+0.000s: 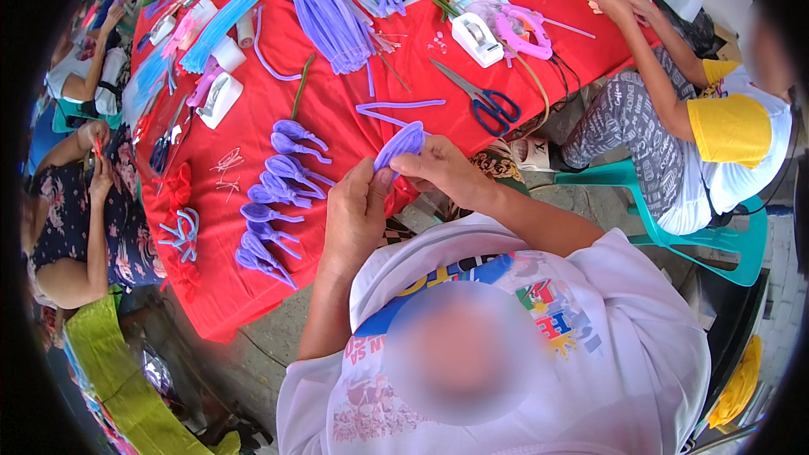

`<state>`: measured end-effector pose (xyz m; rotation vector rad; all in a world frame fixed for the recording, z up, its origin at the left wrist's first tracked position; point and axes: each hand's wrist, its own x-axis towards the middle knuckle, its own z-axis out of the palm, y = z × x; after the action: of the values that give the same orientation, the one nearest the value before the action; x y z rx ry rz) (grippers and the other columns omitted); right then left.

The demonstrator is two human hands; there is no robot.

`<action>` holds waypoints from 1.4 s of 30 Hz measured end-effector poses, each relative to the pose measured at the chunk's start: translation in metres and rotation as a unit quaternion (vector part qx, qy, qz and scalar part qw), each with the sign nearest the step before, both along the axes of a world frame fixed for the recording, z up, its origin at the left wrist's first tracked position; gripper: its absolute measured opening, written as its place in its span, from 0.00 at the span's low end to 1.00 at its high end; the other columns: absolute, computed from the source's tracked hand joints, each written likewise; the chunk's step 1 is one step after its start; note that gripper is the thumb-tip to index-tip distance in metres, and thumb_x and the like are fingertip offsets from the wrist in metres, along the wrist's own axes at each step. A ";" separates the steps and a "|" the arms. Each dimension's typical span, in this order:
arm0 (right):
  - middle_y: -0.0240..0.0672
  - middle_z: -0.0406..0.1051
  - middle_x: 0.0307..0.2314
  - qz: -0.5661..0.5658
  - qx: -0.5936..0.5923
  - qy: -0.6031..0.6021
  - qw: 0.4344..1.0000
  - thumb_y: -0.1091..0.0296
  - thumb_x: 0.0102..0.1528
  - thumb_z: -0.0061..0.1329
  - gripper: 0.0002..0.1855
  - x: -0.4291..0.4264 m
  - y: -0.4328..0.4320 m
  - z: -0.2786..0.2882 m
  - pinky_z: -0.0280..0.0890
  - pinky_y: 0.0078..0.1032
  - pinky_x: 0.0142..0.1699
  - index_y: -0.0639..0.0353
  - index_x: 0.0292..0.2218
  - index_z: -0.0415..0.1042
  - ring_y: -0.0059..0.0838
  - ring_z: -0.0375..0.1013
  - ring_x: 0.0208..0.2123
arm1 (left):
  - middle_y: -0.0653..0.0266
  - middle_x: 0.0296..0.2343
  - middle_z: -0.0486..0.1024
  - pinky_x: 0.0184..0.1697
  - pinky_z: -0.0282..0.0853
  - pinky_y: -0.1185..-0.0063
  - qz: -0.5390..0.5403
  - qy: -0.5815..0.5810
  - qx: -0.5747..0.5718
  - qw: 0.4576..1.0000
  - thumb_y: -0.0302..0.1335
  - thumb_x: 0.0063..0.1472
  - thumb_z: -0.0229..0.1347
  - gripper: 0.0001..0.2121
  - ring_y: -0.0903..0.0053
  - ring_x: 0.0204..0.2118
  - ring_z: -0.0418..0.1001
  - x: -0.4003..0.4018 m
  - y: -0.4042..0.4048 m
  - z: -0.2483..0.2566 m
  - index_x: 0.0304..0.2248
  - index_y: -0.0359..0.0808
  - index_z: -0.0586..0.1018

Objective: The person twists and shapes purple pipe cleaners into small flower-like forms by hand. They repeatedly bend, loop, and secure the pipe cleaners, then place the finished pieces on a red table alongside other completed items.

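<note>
Both hands hold one petal-shaped loop of purple pipe cleaner [402, 144] above the near edge of the table. My left hand [355, 202] pinches its lower end between thumb and fingers. My right hand [439, 169] grips it from the right side, thumb laid across the front. Just beyond, a bent purple pipe cleaner [404, 103] rests on the red cloth. To the left lies a row of several finished purple petals [287, 170] with twisted tails. A green stem [303, 85] extends from the top of that row.
Scissors [483, 101] lie beyond my right hand, near a white tape dispenser [477, 40] and a pink glue gun [523, 31]. Bundles of purple [332, 25] and blue pipe cleaners [237, 16] cover the far side. People work at the red-covered table [215, 303] on both sides.
</note>
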<state>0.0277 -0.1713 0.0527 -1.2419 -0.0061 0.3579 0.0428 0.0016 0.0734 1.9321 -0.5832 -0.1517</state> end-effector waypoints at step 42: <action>0.25 0.69 0.18 -0.082 -0.023 -0.148 0.985 0.70 0.56 0.46 0.10 -0.004 0.009 -0.001 0.62 0.15 0.28 0.64 0.25 0.72 0.11 0.67 0.23 | 0.56 0.19 0.68 0.26 0.62 0.76 -0.008 0.159 -0.066 0.985 0.34 0.66 0.43 0.13 0.74 0.21 0.66 -0.018 -0.005 -0.008 0.32 0.30 0.68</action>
<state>0.0240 -0.1623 0.0513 -1.3224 -0.1498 0.0300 0.0251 -0.0036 0.0655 1.7287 -0.3855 -0.4138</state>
